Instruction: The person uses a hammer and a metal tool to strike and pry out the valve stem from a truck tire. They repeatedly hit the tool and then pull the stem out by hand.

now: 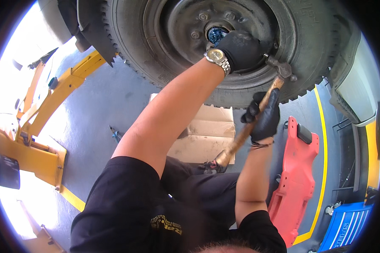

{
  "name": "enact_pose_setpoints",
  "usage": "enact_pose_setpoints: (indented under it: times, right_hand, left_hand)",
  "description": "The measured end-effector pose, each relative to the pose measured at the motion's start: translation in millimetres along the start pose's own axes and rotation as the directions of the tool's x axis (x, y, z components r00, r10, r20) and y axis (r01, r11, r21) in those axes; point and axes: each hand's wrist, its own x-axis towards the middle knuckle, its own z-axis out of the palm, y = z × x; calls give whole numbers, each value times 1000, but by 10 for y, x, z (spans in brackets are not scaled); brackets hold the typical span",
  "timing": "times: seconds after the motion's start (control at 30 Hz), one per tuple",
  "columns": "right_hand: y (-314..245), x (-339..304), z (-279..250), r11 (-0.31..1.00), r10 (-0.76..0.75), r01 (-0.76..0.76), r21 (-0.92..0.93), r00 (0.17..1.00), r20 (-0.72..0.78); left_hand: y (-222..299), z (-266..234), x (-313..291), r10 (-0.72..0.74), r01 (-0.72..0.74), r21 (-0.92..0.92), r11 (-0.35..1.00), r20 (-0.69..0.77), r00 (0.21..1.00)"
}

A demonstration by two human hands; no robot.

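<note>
right hand (267,121) grips hammer (240,141), left hand (241,50) at wheel (215,17).

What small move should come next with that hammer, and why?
Probably line the hammer up carefully before any tap: the right hand grips it, its head is close beside the gloved left hand, and that hand, at the wheel hub, hides whatever it may hold.

The long golden-brown wooden hammer handle (240,142) looks mottled (its grain is blurred); the blunt grey metal hammer head (279,68) is dull. The broad black rubber tyre (131,38) is matt, rough-toothed at the edge; the round dark metal wheel (179,44) is dull. The flat tan cardboard sheet (211,128) is creased.
</note>
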Motion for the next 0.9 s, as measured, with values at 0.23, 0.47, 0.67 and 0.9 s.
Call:
enact_pose_setpoints:
  times: [0.23, 0.47, 0.67, 0.9]
  right_hand:
    - [-18, -214, -399, 951, -249, 271, 146, 956, -153]
    - [399, -56, -663, 935, -176, 178, 306, 984, -35]
    - [634, 29, -507, 882, -197, 174, 437, 980, 7]
    - [845, -38, 130, 768, -32, 97, 633, 993, -114]
  left_hand:
    - [212, -64, -24, 114, -113, -21, 993, 48, 992]
    - [150, -95, -46, 101, -95, -41, 995, 190, 977]
    - [99, -11, -53, 126, -121, -33, 992, 262, 957]
    - [135, -97, -28, 112, -103, -51, 993, 264, 958]
